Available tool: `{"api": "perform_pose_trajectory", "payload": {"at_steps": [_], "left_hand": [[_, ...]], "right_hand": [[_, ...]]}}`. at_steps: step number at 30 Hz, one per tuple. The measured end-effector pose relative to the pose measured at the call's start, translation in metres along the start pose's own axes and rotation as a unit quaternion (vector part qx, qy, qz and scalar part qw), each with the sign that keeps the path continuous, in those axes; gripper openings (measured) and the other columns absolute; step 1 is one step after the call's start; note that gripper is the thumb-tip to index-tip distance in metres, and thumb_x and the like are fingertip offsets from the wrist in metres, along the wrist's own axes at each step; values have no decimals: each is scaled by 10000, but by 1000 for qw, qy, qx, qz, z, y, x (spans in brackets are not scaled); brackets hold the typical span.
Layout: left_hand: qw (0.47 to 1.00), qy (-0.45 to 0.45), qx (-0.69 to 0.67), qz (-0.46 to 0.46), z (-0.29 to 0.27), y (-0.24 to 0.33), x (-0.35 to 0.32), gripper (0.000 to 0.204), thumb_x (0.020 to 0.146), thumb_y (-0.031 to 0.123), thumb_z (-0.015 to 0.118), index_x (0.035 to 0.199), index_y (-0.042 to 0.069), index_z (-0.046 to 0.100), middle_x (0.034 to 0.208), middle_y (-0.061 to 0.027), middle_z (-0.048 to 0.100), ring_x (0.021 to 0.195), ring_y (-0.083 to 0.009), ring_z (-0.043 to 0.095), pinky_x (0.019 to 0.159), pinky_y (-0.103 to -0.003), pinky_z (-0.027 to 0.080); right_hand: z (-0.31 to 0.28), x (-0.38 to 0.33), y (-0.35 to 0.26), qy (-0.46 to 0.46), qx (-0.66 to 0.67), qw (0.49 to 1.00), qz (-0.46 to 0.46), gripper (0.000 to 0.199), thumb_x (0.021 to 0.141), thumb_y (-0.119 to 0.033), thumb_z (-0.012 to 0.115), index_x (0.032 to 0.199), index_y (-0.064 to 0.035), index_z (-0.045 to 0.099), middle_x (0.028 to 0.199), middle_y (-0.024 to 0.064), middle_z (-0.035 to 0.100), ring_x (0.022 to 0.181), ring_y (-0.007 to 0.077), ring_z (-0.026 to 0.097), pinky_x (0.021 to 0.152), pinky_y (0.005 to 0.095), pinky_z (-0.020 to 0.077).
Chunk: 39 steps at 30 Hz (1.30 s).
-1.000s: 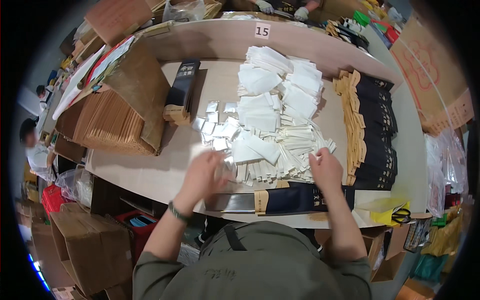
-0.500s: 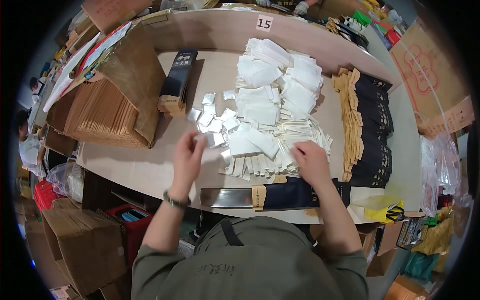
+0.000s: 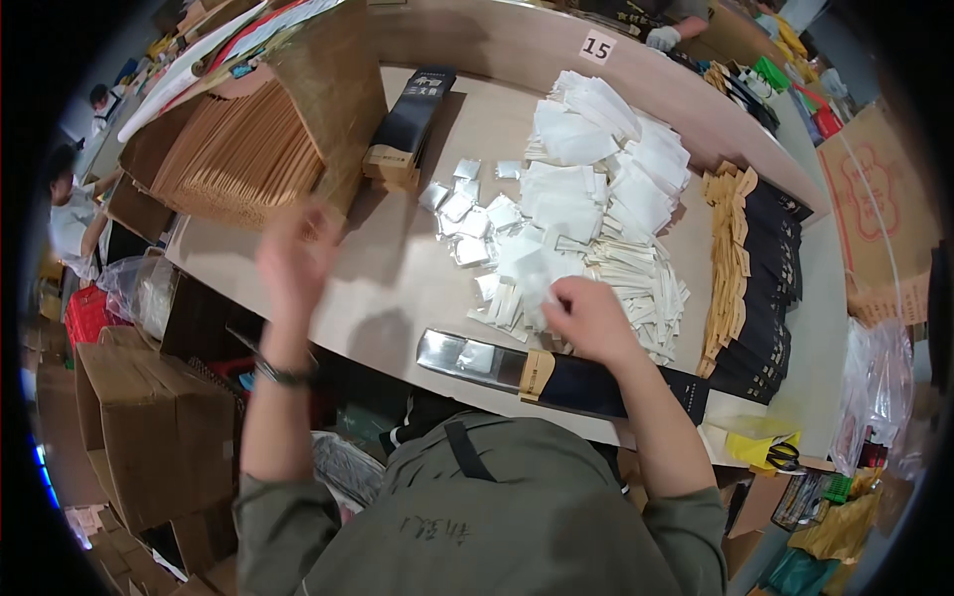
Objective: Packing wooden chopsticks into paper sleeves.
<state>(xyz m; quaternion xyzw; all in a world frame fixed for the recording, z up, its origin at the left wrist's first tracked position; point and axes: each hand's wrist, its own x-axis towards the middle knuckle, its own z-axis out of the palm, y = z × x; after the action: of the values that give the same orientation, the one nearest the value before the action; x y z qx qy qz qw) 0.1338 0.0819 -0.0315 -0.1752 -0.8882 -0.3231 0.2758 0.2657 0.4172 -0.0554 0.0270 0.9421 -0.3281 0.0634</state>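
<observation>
My left hand (image 3: 295, 258) is raised at the front of an open cardboard box of upright brown card sheets (image 3: 234, 149); motion smears its fingers. Over the white pile, my right hand (image 3: 591, 320) pinches a flat white packet (image 3: 537, 286) between thumb and fingers. Below that hand lies a long dark-blue pouch with a tan band (image 3: 537, 375). A small silver sachet (image 3: 475, 356) rests on the pouch's shiny silver end (image 3: 437, 351). Loose silver sachets (image 3: 467, 221) are scattered left of the heap of white packets (image 3: 566, 194).
Dark pouches with tan ends (image 3: 750, 288) overlap in a row at the right. Another dark pouch stack (image 3: 412, 119) stands beside the cardboard box. Yellow-wrapped scissors (image 3: 780, 452) lie at the front right corner. A low partition (image 3: 497, 35) borders the table's far side; a gloved hand (image 3: 663, 38) shows beyond.
My left hand has swung left toward the cardboard box. My right hand has shifted slightly left and now grips a white packet. A silver sachet now lies on the pouch's silver end. The view has turned.
</observation>
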Motion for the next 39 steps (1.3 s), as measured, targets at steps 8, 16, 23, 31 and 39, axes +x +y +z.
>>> {"api": "perform_pose_trajectory", "payload": {"at_steps": [8,16,23,31,39], "left_hand": [[952,-229,200,-33,-10,-89,114,299,853,154,679,1120,18,682,820,-205,691,780,-358,677,714,-406,533],[933,-246,263,3,-8,-83,126,152,853,102,616,958,4,664,836,-244,674,835,-407,666,717,-443,519],[972,-121,200,-11,-12,-90,113,211,912,138,587,1068,6,639,886,-222,683,869,-399,663,752,-438,517],[967,-178,162,-88,-25,-86,100,306,821,297,689,964,29,726,840,-193,704,822,-347,691,736,-401,532],[913,-267,300,-70,-9,-98,134,288,803,316,713,948,67,712,908,-171,705,846,-354,676,733,-400,533]], "right_hand": [[54,-25,-38,-139,-135,966,-173,105,818,-148,658,814,-45,634,892,134,633,870,345,636,740,444,518],[76,-32,-44,-101,-85,977,-170,234,825,-192,706,987,-50,615,888,134,592,869,342,609,743,438,503],[53,-59,-17,122,-31,971,-203,266,796,-136,745,1028,-47,649,1009,135,634,899,329,629,773,398,523],[53,-91,1,141,-27,960,-240,174,785,-80,753,934,-46,670,952,129,651,853,323,636,745,390,520],[53,-83,-12,145,-18,953,-264,151,763,-58,747,890,-36,670,904,131,654,803,322,643,705,392,523]]}}
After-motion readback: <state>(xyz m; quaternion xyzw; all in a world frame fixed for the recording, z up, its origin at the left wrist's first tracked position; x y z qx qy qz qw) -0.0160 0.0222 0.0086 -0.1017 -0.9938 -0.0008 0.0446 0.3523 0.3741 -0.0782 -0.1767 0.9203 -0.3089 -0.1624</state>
